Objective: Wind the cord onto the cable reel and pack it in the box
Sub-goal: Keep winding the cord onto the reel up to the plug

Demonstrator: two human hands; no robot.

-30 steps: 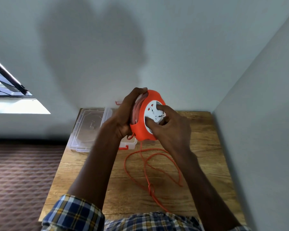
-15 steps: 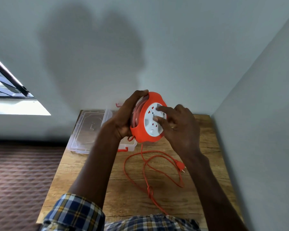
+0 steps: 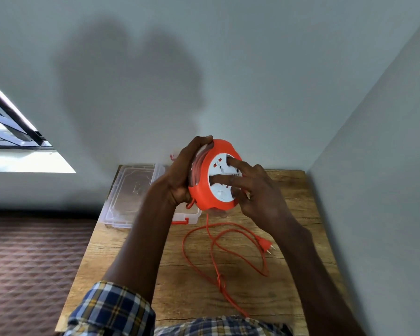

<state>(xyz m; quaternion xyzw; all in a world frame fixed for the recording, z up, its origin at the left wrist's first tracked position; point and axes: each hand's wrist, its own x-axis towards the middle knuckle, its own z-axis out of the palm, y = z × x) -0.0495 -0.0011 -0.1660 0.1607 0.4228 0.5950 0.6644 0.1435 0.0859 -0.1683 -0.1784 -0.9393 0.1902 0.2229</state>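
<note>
Turning reel (image 3: pixel 204 192), right hand (image 3: pixel 260 195) fingers lower on face, plug (image 3: pixel 265 244) nearer.

Rolled-up blue, white and yellow plaid sleeve (image 3: pixel 112 309)

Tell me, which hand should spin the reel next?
Probably the right hand: its fingers already rest on the reel's white face, while the left hand grips the rim to steady it.
</note>
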